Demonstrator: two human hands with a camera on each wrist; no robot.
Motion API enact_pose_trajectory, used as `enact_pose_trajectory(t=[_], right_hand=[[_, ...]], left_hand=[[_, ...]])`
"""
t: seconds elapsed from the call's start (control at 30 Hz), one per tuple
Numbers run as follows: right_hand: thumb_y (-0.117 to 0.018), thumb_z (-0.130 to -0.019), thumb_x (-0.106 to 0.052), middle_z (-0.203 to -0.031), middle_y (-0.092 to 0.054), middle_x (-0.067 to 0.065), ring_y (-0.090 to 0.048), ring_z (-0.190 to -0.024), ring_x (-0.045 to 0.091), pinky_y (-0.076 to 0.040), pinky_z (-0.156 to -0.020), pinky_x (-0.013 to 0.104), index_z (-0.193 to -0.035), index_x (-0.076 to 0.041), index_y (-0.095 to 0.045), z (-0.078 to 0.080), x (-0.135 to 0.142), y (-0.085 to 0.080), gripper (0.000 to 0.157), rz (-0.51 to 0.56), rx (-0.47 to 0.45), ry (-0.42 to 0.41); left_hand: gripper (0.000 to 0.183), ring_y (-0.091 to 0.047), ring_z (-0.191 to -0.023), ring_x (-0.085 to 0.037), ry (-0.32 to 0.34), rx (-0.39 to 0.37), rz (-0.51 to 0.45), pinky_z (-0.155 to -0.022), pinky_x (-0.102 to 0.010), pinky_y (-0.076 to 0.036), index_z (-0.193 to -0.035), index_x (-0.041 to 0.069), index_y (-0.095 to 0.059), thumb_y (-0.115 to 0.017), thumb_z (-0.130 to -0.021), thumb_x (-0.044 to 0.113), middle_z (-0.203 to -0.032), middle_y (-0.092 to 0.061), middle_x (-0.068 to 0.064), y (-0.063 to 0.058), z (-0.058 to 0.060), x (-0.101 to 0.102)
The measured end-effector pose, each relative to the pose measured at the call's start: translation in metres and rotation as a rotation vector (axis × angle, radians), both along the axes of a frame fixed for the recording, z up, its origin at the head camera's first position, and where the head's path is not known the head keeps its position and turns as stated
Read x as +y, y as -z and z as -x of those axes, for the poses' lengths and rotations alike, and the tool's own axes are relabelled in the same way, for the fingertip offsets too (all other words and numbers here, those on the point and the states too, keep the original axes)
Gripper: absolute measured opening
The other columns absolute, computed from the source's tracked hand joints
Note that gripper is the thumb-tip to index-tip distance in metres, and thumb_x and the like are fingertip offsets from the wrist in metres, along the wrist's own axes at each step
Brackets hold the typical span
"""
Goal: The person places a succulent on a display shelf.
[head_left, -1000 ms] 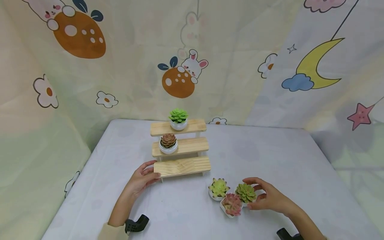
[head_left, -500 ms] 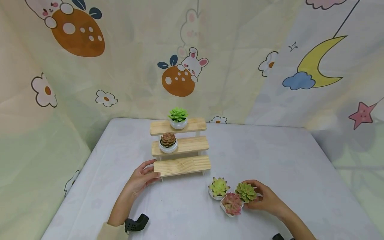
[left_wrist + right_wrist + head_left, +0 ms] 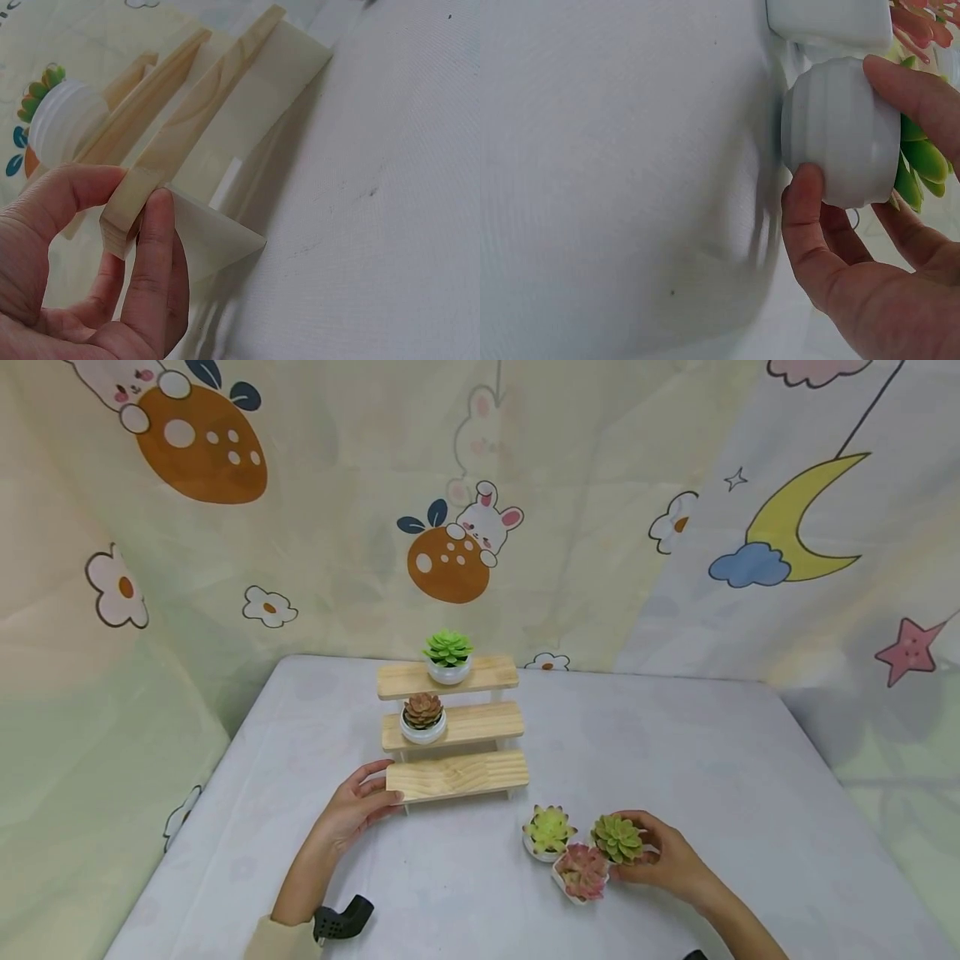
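My left hand [image 3: 358, 808] pinches the left end of the lowest board of a three-tier wooden stand [image 3: 457, 777]; the left wrist view shows thumb and fingers on the board's end [image 3: 127, 214]. At the right, my right hand [image 3: 667, 858] grips a green potted succulent [image 3: 617, 838]. Its ribbed white pot [image 3: 844, 135] sits between thumb and fingers in the right wrist view, at or just off the cloth; I cannot tell which. Beside it stand a pink succulent in an angular white pot [image 3: 582, 872] and a yellow-green succulent [image 3: 550, 832].
A bright green succulent [image 3: 447, 653] stands on the top board, and a brown succulent [image 3: 423, 717] on the left part of the middle board. The table [image 3: 667, 743] has a white cloth. A printed curtain [image 3: 585, 527] hangs behind it.
My right hand has closed in on the green succulent's pot, fingers now round it, with the forearm shifted slightly left. The left hand and the stand have stayed in place.
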State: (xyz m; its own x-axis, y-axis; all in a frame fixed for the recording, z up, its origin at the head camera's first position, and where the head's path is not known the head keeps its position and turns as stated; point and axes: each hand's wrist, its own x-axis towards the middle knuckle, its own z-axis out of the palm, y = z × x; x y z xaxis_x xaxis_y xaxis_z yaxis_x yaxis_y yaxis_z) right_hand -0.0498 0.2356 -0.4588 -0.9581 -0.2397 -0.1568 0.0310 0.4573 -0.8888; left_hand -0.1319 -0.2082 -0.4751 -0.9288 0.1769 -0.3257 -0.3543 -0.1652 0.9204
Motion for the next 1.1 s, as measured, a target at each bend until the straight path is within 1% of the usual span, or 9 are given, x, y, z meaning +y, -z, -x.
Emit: enact_pose_trajectory(t=[0.2, 0.3, 0.37, 0.53, 0.73, 0.93, 1.1], right_hand=[[-0.083, -0.076, -0.011, -0.130, -0.052, 0.023, -0.055, -0.096, -0.001, -0.054, -0.075, 0.023, -0.133, 0.002, -0.049, 0.003, -0.002, -0.010, 0.068, -0.030, 0.021, 0.076], [-0.083, -0.075, -0.010, -0.128, -0.054, 0.021, -0.056, -0.096, 0.001, -0.054, -0.075, 0.023, -0.133, 0.003, -0.049, 0.006, -0.003, -0.016, 0.068, -0.041, 0.030, 0.090], [-0.084, -0.075, -0.011, -0.126, -0.055, 0.018, -0.056, -0.094, 0.002, -0.054, -0.074, 0.023, -0.133, 0.002, -0.049, 0.009, -0.003, -0.019, 0.069, -0.056, 0.026, 0.106], [-0.083, -0.076, -0.014, -0.126, -0.056, 0.016, -0.056, -0.095, 0.002, -0.054, -0.076, 0.021, -0.134, 0.000, -0.049, 0.015, -0.005, -0.029, 0.069, -0.073, 0.034, 0.115], [-0.083, -0.077, -0.014, -0.126, -0.054, 0.018, -0.056, -0.095, 0.001, -0.055, -0.075, 0.021, -0.134, 0.000, -0.049, 0.026, -0.010, -0.041, 0.067, -0.062, 0.077, 0.100], [-0.083, -0.077, -0.013, -0.125, -0.055, 0.018, -0.056, -0.095, 0.003, -0.054, -0.075, 0.021, -0.132, 0.000, -0.051, 0.040, -0.017, -0.051, 0.066, -0.084, 0.153, 0.044], [-0.083, -0.077, -0.016, -0.125, -0.055, 0.017, -0.057, -0.097, 0.013, -0.055, -0.073, 0.023, -0.134, -0.001, -0.050, 0.049, -0.027, -0.059, 0.067, -0.082, 0.126, 0.037]], left_hand=[[0.069, -0.066, -0.088, -0.012, -0.001, 0.004, -0.004, -0.078, -0.025, -0.057, -0.146, -0.004, -0.030, -0.063, -0.086, -0.008, -0.105, -0.064, -0.003, -0.001, 0.000, -0.001], [0.069, -0.066, -0.088, -0.012, -0.001, 0.006, -0.005, -0.077, -0.025, -0.057, -0.146, -0.003, -0.030, -0.063, -0.086, -0.008, -0.106, -0.064, -0.004, -0.001, 0.000, -0.001], [0.069, -0.066, -0.088, -0.012, -0.002, 0.005, -0.003, -0.078, -0.025, -0.057, -0.146, -0.003, -0.030, -0.064, -0.086, -0.008, -0.106, -0.064, -0.005, -0.001, 0.000, -0.001], [0.069, -0.066, -0.088, -0.012, -0.008, 0.000, 0.003, -0.077, -0.025, -0.057, -0.145, -0.003, -0.031, -0.065, -0.085, -0.008, -0.107, -0.063, -0.006, 0.000, -0.001, 0.001], [0.068, -0.066, -0.088, -0.012, -0.009, 0.006, 0.001, -0.078, -0.025, -0.057, -0.145, -0.004, -0.031, -0.064, -0.086, -0.008, -0.107, -0.064, -0.006, 0.000, -0.001, 0.000], [0.067, -0.066, -0.088, -0.013, -0.010, 0.013, 0.007, -0.078, -0.026, -0.057, -0.145, -0.004, -0.032, -0.065, -0.086, -0.007, -0.108, -0.063, -0.008, 0.000, -0.002, 0.001], [0.067, -0.065, -0.088, -0.013, -0.007, 0.019, 0.008, -0.078, -0.026, -0.057, -0.144, -0.004, -0.032, -0.064, -0.086, -0.007, -0.108, -0.063, -0.009, 0.001, -0.003, 0.001]])
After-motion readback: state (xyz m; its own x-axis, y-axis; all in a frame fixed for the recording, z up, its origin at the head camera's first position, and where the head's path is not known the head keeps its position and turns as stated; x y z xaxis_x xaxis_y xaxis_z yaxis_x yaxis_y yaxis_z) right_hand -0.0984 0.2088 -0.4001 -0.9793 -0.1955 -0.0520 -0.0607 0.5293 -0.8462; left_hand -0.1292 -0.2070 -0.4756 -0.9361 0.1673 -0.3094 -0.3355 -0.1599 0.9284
